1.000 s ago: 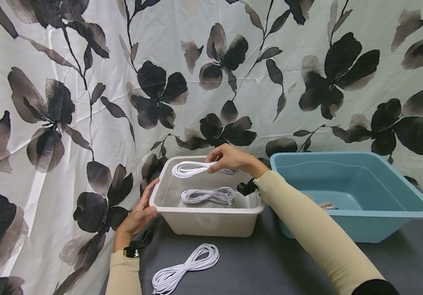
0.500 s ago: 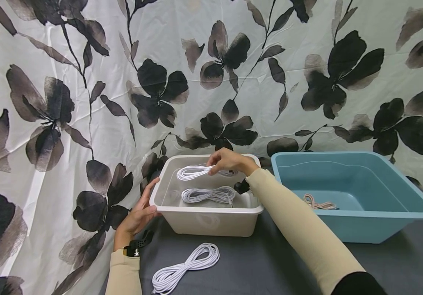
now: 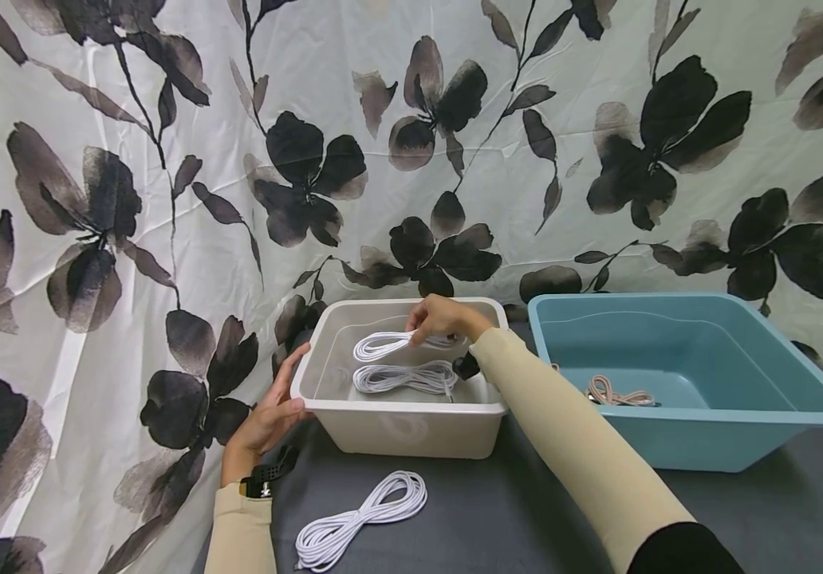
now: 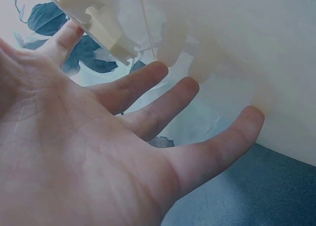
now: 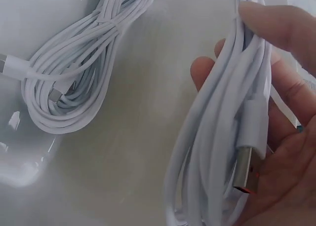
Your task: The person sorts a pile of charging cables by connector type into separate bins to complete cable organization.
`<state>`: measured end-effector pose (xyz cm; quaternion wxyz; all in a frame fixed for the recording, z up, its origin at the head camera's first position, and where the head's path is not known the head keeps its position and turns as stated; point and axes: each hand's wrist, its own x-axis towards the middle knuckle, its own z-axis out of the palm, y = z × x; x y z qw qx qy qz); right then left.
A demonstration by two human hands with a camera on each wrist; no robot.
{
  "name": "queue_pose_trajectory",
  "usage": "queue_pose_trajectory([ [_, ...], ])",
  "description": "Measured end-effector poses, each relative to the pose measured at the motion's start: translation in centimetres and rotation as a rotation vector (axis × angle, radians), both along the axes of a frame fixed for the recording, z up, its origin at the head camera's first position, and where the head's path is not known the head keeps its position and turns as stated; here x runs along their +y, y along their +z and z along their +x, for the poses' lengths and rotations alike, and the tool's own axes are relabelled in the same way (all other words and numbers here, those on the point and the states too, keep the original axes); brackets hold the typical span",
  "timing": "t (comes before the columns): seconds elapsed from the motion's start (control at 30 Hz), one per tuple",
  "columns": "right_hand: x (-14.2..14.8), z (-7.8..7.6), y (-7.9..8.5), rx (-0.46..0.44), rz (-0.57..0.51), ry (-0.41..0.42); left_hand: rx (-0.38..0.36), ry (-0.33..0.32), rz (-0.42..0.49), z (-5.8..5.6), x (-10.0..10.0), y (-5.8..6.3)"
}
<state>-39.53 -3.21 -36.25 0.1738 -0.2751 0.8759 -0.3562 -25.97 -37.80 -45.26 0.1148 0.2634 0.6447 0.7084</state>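
My right hand is inside the cream bin, gripping a coiled white USB cable around its middle. In the right wrist view the held cable hangs in loops with its metal USB plug showing beside the palm. A second coiled white cable lies on the bin floor just in front of it. My left hand rests against the bin's left side, thumb near the rim. Its fingers are spread and fairly straight, with fingertips on the outer wall in the left wrist view.
Another coiled white cable lies on the dark grey table in front of the bin. To the right stands a blue bin with a pinkish coiled cable inside. A floral curtain hangs close behind.
My right hand has shifted slightly right and lower into the cream bin with the cable. The right forearm has swung left, uncovering the pinkish cable. My left hand stays in place.
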Motion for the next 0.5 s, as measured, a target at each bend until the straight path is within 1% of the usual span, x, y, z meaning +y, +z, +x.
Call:
queue_pose_trajectory([
  [0.1, -0.06, 0.09, -0.21, 0.028, 0.012, -0.003, -0.006, 0.007, -0.005, 0.1, -0.04, 0.04],
  [0.27, -0.27, 0.24, -0.33, 0.073, -0.007, 0.007, -0.012, 0.012, -0.006, 0.25, 0.01, 0.14],
  [0.4, -0.42, 0.26, 0.02, 0.123, 0.02, 0.015, -0.009, 0.007, 0.004, 0.38, 0.03, 0.13],
  [0.5, -0.3, 0.43, 0.42, 0.122, 0.006, 0.007, -0.008, 0.001, 0.012, 0.38, 0.04, 0.09],
])
